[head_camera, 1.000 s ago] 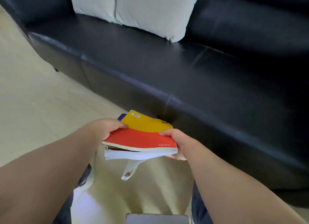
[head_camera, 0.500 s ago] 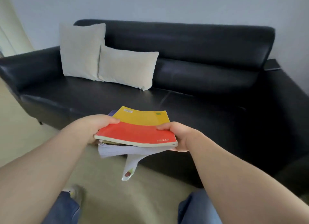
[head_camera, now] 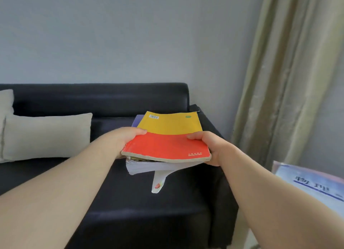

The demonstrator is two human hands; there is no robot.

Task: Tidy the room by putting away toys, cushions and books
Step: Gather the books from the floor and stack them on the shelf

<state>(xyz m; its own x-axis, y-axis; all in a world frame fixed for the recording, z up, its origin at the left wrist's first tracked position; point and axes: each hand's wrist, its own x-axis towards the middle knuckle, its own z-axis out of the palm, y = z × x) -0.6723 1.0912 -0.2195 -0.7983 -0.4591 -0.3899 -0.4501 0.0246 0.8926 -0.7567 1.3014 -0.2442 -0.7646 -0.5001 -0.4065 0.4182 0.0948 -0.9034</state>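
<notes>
I hold a stack of books (head_camera: 168,146) in both hands at chest height, over the black sofa's seat. The top book has a red and yellow cover; thicker white-paged books lie under it and a loose page dangles below. My left hand (head_camera: 121,141) grips the stack's left edge with the thumb on top. My right hand (head_camera: 212,148) grips the right edge the same way. Two pale cushions (head_camera: 46,135) lean against the sofa's backrest at the left.
The black leather sofa (head_camera: 149,207) fills the lower middle, with its right armrest just beyond the books. A beige curtain (head_camera: 290,77) hangs at the right. Another book with a blue-and-white cover (head_camera: 312,183) lies at the right edge. A grey wall is behind.
My view has swung up and to the right, from the sofa's front edge to its right end and the curtain. Both hands have kept the same grip on the stack.
</notes>
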